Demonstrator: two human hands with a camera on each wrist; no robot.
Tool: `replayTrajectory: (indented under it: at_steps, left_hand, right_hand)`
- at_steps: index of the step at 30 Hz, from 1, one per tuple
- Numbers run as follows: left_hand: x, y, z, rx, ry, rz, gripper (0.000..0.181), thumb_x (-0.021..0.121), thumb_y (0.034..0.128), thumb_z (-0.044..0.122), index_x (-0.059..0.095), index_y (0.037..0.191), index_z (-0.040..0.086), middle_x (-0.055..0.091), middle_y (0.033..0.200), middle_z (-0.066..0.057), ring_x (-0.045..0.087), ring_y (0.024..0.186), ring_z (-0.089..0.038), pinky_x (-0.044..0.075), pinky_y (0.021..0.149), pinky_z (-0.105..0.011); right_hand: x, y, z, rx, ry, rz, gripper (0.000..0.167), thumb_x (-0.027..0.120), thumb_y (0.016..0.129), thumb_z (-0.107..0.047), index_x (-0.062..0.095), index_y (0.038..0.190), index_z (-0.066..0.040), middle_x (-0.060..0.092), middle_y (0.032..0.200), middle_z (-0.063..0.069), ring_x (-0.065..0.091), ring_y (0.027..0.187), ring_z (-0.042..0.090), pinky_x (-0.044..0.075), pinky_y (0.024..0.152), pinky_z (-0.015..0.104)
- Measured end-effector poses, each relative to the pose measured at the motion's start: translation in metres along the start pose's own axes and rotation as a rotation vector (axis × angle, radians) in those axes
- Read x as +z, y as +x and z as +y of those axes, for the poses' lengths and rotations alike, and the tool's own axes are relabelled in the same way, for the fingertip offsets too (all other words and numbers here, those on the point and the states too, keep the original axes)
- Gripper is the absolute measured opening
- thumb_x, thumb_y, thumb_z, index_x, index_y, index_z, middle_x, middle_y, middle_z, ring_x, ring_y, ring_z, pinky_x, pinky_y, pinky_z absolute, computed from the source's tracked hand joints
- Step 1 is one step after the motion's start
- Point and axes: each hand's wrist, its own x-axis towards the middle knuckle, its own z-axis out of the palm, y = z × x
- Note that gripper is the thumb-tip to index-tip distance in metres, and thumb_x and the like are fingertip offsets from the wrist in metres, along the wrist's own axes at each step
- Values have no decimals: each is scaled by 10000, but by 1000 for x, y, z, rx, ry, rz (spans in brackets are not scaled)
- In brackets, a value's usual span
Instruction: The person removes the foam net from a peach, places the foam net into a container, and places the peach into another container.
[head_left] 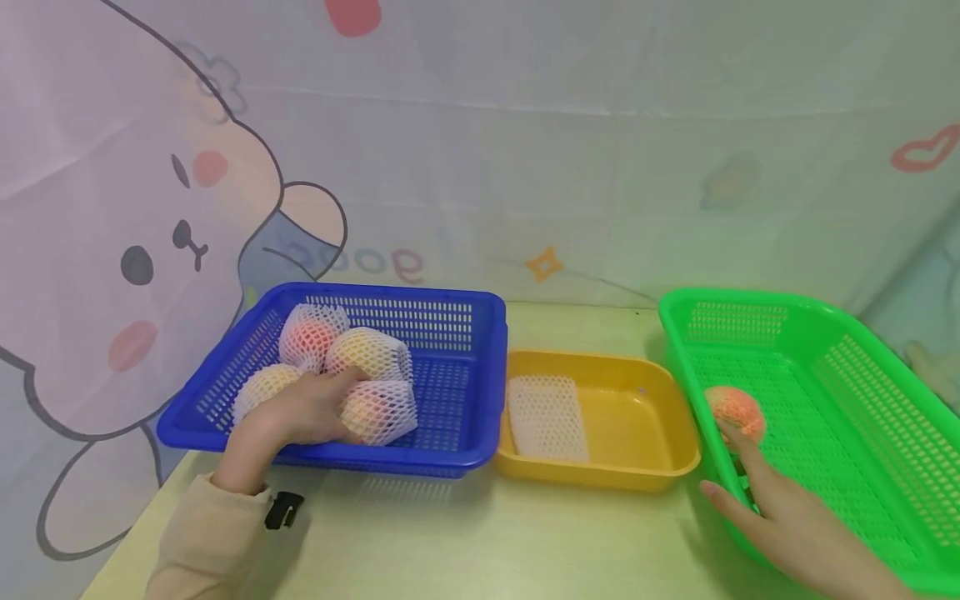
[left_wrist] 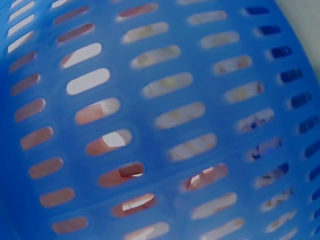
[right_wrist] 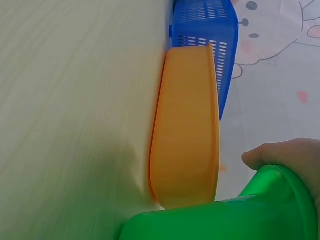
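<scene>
In the head view, my left hand (head_left: pixel 311 408) reaches into the blue basket (head_left: pixel 450 457). Its thumb and fingers lie about a peach in a white foam net (head_left: pixel 378 412) near the front wall. Three more netted fruits lie around it: a reddish one (head_left: pixel 311 333), a yellow one (head_left: pixel 363 350) and a pale yellow one (head_left: pixel 262 387). My right hand (head_left: pixel 795 508) crosses the left rim of the green basket (head_left: pixel 810 312). Its forefinger touches a bare orange-pink peach (head_left: pixel 737 412); the thumb stays outside the rim. Other right fingers are partly hidden.
Between the baskets stands a yellow tray (head_left: pixel 600 475), with flat white foam nets (head_left: pixel 547 417) at its left side. A printed cloth (head_left: pixel 562 167) hangs behind the table (head_left: pixel 450 542). The left wrist view shows mostly the slotted wall of the blue basket (left_wrist: pixel 150 110).
</scene>
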Motion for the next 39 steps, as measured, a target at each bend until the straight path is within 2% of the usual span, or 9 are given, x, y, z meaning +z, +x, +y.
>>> replayTrajectory:
  at_steps: [7, 16, 21, 28, 39]
  left_hand:
    - [-1, 0, 0, 14, 24, 25, 796, 785, 720, 445, 468, 1339, 57, 638, 1221, -191, 594, 1101, -420, 483, 904, -548]
    - [-5, -4, 1, 3, 50, 97, 800, 784, 697, 464, 488, 1325, 67, 680, 1076, -171, 630, 974, -377, 521, 785, -505]
    - [-7, -5, 2, -6, 61, 122, 776, 777, 698, 445, 495, 1315, 68, 668, 1058, -186, 613, 972, -387, 515, 761, -501]
    - [-9, -8, 6, -33, 84, 134, 775, 767, 700, 455, 493, 1327, 91, 652, 1120, -217, 582, 1028, -423, 503, 781, -538]
    - [-11, -11, 12, -27, 114, 171, 768, 757, 706, 440, 489, 1340, 98, 653, 1120, -226, 549, 1090, -445, 486, 829, -573]
  right_hand:
    - [-1, 0, -1, 17, -8, -13, 827, 471, 984, -448, -38, 1545, -116, 442, 1364, 383, 583, 1115, 462, 490, 781, 581]
    - [0, 1, 2, 16, -3, 0, 824, 463, 980, -473, -74, 1548, -214, 410, 1421, 341, 575, 1141, 451, 476, 799, 586]
    - [0, 0, 1, 14, -4, 9, 818, 470, 982, -458, -59, 1550, -204, 422, 1407, 348, 576, 1137, 451, 477, 801, 583]
    - [-1, -1, -1, 18, -7, -5, 824, 469, 985, -448, -69, 1548, -179, 431, 1389, 362, 587, 1118, 444, 483, 787, 580]
    - [-3, 1, -1, 30, -21, -23, 833, 455, 985, -466, -53, 1545, -116, 414, 1401, 366, 594, 1105, 443, 489, 778, 579]
